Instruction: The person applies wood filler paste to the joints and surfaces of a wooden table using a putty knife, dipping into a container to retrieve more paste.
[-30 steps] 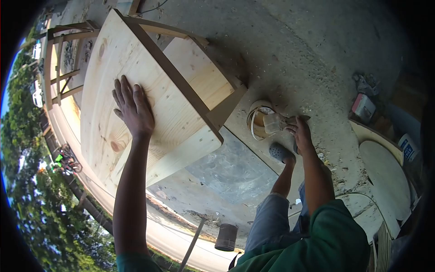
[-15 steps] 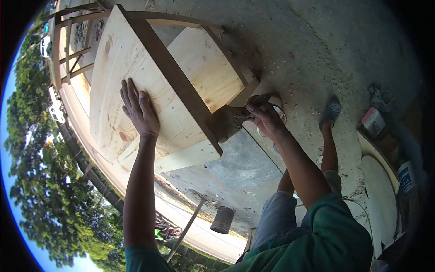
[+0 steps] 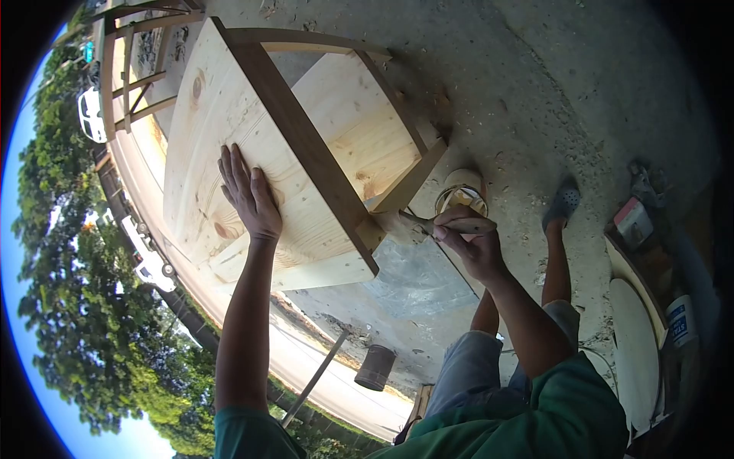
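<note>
My left hand [image 3: 251,193] lies spread and flat on the pale wooden panel [image 3: 206,153] of a piece of furniture with darker edges. In my right hand [image 3: 470,241] is the handle of a wide brush [image 3: 399,228], its bristle end against the lower end of the dark edge board [image 3: 306,149]. Part of the bristles is hard to make out against the wood. Behind the right hand, an open bucket [image 3: 464,183] stands on the floor. A second pale panel [image 3: 352,115] shows inside the frame.
A grey sheet [image 3: 420,279] lies on the floor below the panel. A dark pot [image 3: 376,367] and a pole [image 3: 315,377] are at the bottom. Boards [image 3: 636,336], a white container [image 3: 680,320] and a red-white box [image 3: 633,223] line the right side. A wooden frame [image 3: 122,76] stands upper left.
My right hand has lifted the brush from beside the bucket to the furniture's dark edge, and its angle has since turned. My left hand stays on the panel. One foot has stepped to the right.
</note>
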`<state>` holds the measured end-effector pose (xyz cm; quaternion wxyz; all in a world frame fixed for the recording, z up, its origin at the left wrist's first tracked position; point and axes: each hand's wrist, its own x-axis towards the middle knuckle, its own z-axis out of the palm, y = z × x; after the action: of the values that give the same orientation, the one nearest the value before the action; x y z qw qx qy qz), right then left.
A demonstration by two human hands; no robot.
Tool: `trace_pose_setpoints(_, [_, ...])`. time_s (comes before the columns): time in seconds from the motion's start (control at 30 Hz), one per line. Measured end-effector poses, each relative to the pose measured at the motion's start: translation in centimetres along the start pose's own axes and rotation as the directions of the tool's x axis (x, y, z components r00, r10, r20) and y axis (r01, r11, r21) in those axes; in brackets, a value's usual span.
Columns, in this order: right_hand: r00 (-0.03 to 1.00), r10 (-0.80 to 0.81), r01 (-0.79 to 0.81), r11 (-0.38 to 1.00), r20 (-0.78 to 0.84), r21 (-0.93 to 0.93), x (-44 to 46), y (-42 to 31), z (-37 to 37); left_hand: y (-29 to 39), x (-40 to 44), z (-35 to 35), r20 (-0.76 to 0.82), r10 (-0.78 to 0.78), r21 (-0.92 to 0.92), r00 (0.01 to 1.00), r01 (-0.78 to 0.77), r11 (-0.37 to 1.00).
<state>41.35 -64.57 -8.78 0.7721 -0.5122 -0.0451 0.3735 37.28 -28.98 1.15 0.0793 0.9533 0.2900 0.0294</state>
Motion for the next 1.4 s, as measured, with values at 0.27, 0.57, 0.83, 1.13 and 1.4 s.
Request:
trace_pose_setpoints(0.27, [0.864,0.058,-0.250,0.912,0.501,0.326,15.8,2.7,-0.2,0.4,0.2,-0.1,-0.016,0.037,0.059,0.999,-0.036,0.998])
trace_pose_setpoints(0.57, [0.961,-0.215,0.213,0.977,0.173,0.034,22.4,-3.0,3.1,0.8,0.4,-0.4,-0.001,0.020,0.056,1.000,-0.020,0.998])
trace_pose_setpoints(0.83, [0.875,0.128,-0.211,0.969,0.468,0.130,6.9,-1.7,-3.0,0.5,0.4,-0.5,0.040,-0.037,0.007,0.999,0.037,0.999])
trace_pose_setpoints(1.13, [0.724,0.207,-0.267,0.964,0.658,-0.009,30.3,-4.7,2.1,1.3,0.7,-1.1,0.079,-0.055,0.024,0.995,0.053,0.998])
trace_pose_setpoints(1.4, [0.710,0.036,-0.220,0.960,0.703,0.174,45.8,-6.1,5.7,0.8,0.9,-1.4,0.096,-0.006,0.024,0.995,0.004,1.000])
